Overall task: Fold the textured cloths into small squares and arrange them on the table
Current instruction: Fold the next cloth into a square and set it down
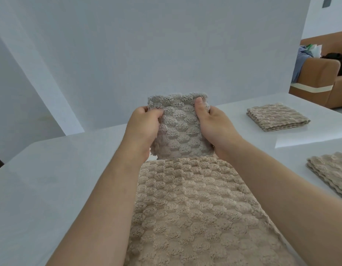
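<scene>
A beige textured cloth (193, 212) lies lengthwise on the white table (51, 179), running from the near edge toward the middle. Its far end (177, 129) is lifted upright off the table. My left hand (143, 129) grips the left edge of that raised end and my right hand (214, 129) grips the right edge, thumb on the front face. Two folded cloth squares lie to the right: one (277, 116) far back, another (333, 173) nearer, partly cut off by the frame.
A white wall panel (147, 54) rises right behind the table. Past the table's far right corner stands a brown sofa (323, 77) with clothes heaped on it. A bare stretch of table lies to the left of the cloth.
</scene>
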Demonstrator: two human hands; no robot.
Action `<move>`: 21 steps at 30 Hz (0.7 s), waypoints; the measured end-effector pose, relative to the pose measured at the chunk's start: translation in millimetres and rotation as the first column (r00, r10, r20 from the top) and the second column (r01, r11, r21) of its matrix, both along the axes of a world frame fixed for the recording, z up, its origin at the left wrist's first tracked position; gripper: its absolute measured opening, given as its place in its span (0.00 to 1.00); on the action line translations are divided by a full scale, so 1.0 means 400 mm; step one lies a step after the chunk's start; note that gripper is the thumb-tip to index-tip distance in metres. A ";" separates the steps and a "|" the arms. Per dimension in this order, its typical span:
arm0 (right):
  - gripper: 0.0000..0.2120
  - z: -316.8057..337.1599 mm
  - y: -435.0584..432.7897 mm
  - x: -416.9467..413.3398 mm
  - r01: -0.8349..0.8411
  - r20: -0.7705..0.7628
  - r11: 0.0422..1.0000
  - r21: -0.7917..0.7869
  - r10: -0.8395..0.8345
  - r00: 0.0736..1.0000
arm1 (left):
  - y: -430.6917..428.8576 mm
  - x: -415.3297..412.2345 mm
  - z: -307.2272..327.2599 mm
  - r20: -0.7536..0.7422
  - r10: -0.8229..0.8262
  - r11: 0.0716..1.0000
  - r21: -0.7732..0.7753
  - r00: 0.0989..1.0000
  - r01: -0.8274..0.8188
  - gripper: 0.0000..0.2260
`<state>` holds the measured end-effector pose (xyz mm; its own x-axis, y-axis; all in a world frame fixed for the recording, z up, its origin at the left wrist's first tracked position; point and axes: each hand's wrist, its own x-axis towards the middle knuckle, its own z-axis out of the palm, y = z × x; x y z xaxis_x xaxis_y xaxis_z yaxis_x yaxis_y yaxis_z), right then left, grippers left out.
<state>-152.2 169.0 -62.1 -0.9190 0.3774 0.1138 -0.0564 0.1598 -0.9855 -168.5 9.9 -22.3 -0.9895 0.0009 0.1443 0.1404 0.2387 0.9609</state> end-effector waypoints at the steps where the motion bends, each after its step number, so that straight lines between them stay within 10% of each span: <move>1: 0.29 0.002 0.003 0.005 0.031 -0.032 0.997 0.072 -0.029 0.999 | 0.003 0.006 0.003 0.097 -0.045 0.996 0.087 0.994 0.037 0.08; 5: 0.25 0.006 -0.001 0.019 0.061 -0.096 0.972 0.229 -0.040 0.995 | 0.016 -0.008 -0.019 0.111 -0.013 0.973 0.230 0.994 -0.013 0.16; 13: 0.26 -0.026 0.009 -0.001 0.080 -0.067 0.910 0.407 -0.057 0.996 | 0.035 -0.026 -0.100 -0.282 0.239 0.950 -0.128 0.929 -0.284 0.10; 21: 0.27 -0.059 0.021 -0.004 0.083 0.036 0.814 0.574 -0.127 0.991 | 0.046 -0.026 -0.140 -0.364 0.224 0.799 -0.463 0.904 -0.384 0.12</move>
